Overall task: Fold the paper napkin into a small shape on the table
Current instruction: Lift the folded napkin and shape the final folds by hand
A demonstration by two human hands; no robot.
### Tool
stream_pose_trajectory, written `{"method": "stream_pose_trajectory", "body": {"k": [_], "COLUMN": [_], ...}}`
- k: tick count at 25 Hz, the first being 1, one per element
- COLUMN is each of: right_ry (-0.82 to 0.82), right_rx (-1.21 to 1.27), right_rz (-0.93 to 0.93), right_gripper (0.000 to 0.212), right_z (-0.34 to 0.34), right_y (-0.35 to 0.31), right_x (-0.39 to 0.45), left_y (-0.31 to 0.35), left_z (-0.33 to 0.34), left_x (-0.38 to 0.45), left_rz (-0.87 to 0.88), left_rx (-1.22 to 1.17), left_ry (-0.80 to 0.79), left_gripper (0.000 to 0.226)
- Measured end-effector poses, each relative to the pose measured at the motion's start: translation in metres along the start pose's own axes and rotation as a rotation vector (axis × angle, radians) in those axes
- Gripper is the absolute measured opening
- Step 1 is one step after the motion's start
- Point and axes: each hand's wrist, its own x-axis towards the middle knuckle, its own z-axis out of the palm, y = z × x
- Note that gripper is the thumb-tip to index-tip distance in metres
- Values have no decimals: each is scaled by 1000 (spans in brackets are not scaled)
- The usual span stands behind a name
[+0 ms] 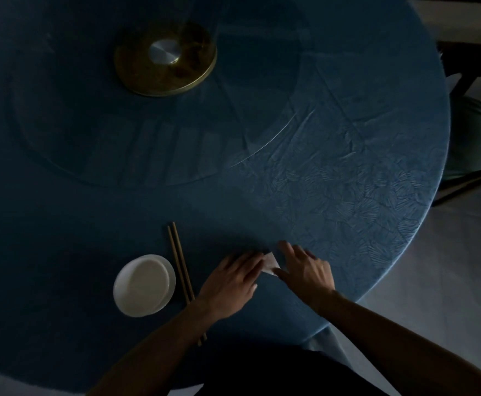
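White paper shows in a small patch between the two hands: this is the napkin (270,263). It lies flat on the worktop (333,167), which is round and covered in a dark blue cloth. Only a pointed, three-cornered bit of the napkin can be seen. Both hands cover the rest.

The left hand (230,282) lies palm down with its fingers stretched out flat. Its fingertips press on the left side of the napkin. It is not gripping anything.

The right hand (305,270) is also flat and open, with the fingers spread. Its thumb touches the near corner of the napkin, and its fingers reach past the napkin's far side. It is pressing too, not pinching.

Left of the left hand lie two brown chopsticks (180,271), side by side. The left forearm crosses over their near ends. Just past the chopsticks sits a white bowl (144,284).

Far beyond both hands, near the middle of the worktop, stands a round gold disc (165,59) with a shiny silver circle in it. A clear glass turntable (262,151) rests above the cloth there; its thin curved edge catches the light.

To the right of the right hand, off the worktop, part of a chair (473,138) shows.
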Motion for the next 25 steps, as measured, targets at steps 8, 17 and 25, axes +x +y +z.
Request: {"method": "stream_pose_trajectory", "body": {"k": [8,17,25], "right_ry": [-96,-221,-203], "right_rx": [-382,-445,-424], "right_rz": [-410,-487,-464], "right_gripper": [73,65,65], "right_z": [27,15,21], "right_y": [14,43,44], "right_x": [-33,-43,-45], "left_y": [1,-13,10], "left_z": [-2,-7,-11], "left_x": [-7,-23,-13], "left_rz": [-29,-50,-86], "left_rx": [12,77,5], "left_ry": [-138,-208,-137], "left_gripper": [65,64,63]}}
